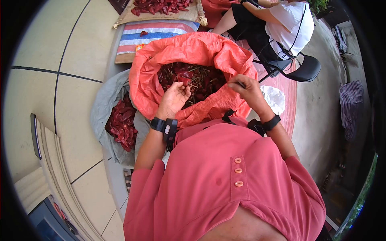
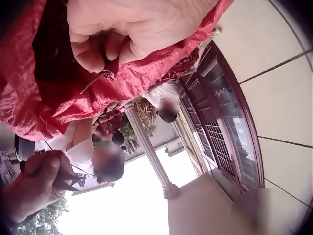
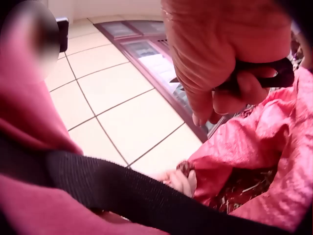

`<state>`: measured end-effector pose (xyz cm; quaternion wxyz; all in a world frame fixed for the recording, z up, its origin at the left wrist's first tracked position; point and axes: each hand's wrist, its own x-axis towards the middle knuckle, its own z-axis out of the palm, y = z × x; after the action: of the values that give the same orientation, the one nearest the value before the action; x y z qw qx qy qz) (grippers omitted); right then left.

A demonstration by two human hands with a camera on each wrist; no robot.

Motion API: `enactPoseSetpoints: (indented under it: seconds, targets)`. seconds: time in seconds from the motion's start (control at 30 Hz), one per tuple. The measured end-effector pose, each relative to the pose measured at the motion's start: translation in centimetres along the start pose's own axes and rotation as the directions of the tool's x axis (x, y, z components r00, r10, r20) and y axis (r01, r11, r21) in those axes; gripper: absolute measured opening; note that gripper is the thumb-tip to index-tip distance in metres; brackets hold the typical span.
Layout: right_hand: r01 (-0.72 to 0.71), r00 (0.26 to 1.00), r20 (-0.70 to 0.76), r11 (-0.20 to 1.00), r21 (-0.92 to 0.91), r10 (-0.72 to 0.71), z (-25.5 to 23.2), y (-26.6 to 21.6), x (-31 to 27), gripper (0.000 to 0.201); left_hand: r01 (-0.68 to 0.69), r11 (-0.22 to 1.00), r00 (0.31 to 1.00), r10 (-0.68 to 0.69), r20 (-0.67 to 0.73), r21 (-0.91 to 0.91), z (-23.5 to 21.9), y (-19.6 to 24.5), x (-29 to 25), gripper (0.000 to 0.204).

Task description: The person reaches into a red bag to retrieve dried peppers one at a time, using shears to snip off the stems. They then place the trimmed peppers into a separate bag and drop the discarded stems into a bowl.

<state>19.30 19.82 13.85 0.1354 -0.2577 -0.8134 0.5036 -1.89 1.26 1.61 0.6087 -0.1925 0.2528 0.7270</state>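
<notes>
My left hand [image 1: 175,97] is over the mouth of a red woven bag [image 1: 193,42], palm up. In the left wrist view its curled fingers pinch a dark red dried pepper [image 2: 111,66], mostly hidden, with a thin stem [image 2: 93,82] sticking out. To the right, above the bag's rim, my right hand [image 1: 247,90] grips small black scissors [image 3: 269,73]; their pointed blades [image 2: 71,182] show in the left wrist view, apart from the pepper. Inside the bag lie dried red peppers [image 1: 215,80] and loose stems [image 1: 196,82].
A grey bag [image 1: 102,104] of red peppers [image 1: 122,124] stands at the left. Beyond the red bag are a striped sheet [image 1: 161,35] and more peppers [image 1: 161,6] on a sack. A person in white [image 1: 295,24] sits at the upper right on a black chair [image 1: 306,70].
</notes>
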Motion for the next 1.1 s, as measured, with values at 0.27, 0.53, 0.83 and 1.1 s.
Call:
enactPoseSetpoints:
  seconds: [0.27, 0.53, 0.83, 1.1]
  targets:
    - [0.445, 0.883, 0.18, 0.895, -0.023, -0.434, 3.9, -3.7, 3.3, 0.022, 0.227, 0.952, 0.939, -0.157, 0.307, -0.208, 5.6, -2.9, -3.0, 0.018]
    - [0.514, 0.854, 0.005, 0.84, -0.173, -0.521, 3.9, -3.7, 3.7, 0.015, -0.431, 0.309, 0.883, 0.336, 0.327, 0.847, 7.8, -2.8, -6.4, 0.038]
    - [0.597, 0.785, -0.058, 0.779, -0.192, -0.616, 3.8, -6.5, 2.2, 0.018, -0.539, 0.221, 0.833, 0.286, 0.474, 0.813, 10.9, -3.7, -6.5, 0.018]
    - [0.618, 0.68, -0.108, 0.646, -0.448, -0.725, 3.9, -6.0, 1.0, 0.01, -0.293, 0.453, 0.943, -0.008, 0.332, 0.842, 11.0, -3.6, -6.9, 0.026]
